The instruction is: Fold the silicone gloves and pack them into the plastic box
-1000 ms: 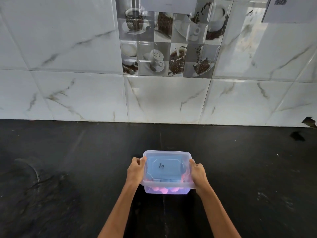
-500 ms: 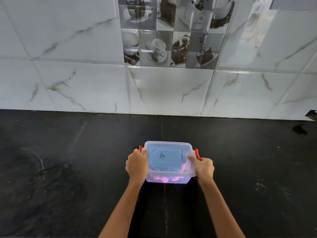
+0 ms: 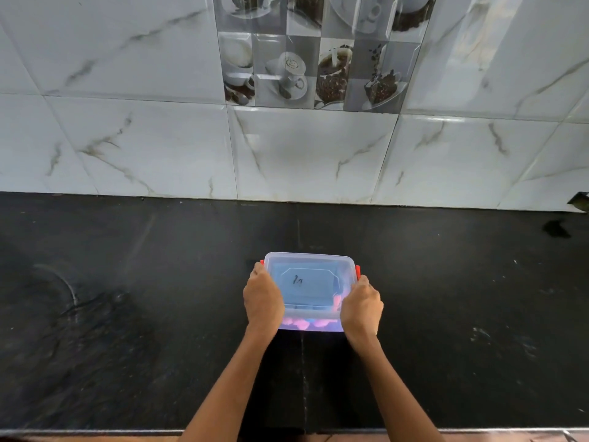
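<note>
A clear plastic box with its lid on stands on the black counter, in the middle of the view. Pink silicone gloves show through its near wall and at the right inside. Red latches stick out at both ends. My left hand presses against the box's left end, fingers curled over the latch. My right hand grips the right end the same way. The lid bears a small dark scribble.
The black stone counter runs wide to both sides, with its front edge near the bottom of the view. A white marble-tiled wall closes off the back. A small dark mark lies at the far right.
Both hands slid from the lid's edges to the red latches at the ends and closed over them. The box stayed in place.
</note>
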